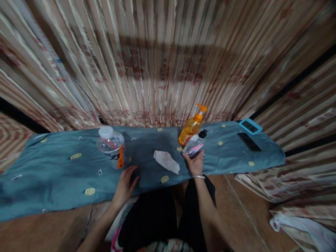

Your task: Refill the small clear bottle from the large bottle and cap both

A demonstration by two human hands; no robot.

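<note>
Gripping a small clear bottle with a black cap (195, 145), my right hand (195, 163) has its fingers wrapped round the lower part, the bottle leaning away from me towards the orange pump bottle (191, 127) that stands just behind it. A thin bangle (198, 177) sits on that wrist. My left hand (126, 184) lies flat and open on the blue-grey cloth (52, 175) near its front edge, holding nothing. Just beyond it stands a large clear water bottle with a white cap and orange label (111, 146), close but not touched. Between my hands lies a crumpled white tissue (166, 161). Well off to the right, on the same cloth, rest a dark phone (249, 141) and a blue-framed device (250, 126).
</note>
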